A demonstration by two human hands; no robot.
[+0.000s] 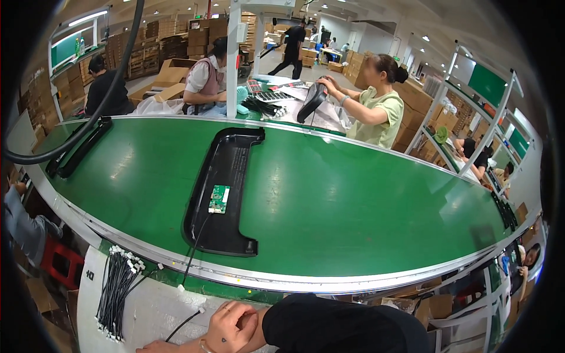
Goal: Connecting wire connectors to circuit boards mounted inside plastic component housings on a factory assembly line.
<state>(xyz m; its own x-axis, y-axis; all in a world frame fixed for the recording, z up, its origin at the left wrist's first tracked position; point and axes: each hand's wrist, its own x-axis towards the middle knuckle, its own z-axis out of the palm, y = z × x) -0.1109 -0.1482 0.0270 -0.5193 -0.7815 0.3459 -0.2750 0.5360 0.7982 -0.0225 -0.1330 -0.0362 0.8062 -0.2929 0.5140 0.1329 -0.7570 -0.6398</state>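
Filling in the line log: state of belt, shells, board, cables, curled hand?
Belt: moving or stopped, can't tell
Middle black shell: on belt, hollow side up
Circuit board: in that shell, cable apparently plugged in
Board's cable: draped over near belt edge, far plug free
Cable bundle: lying on worktop
Loose cable: upper plug free
Co-worker's shell: held, tilted
Curled hand: fingers bent, grip contents unclear

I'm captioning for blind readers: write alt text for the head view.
A black plastic housing with a green circuit board lies on a green belt. In the foreground, the wearer's curled hand is right of bundled black cables. Across the belt, a person holds a black part.
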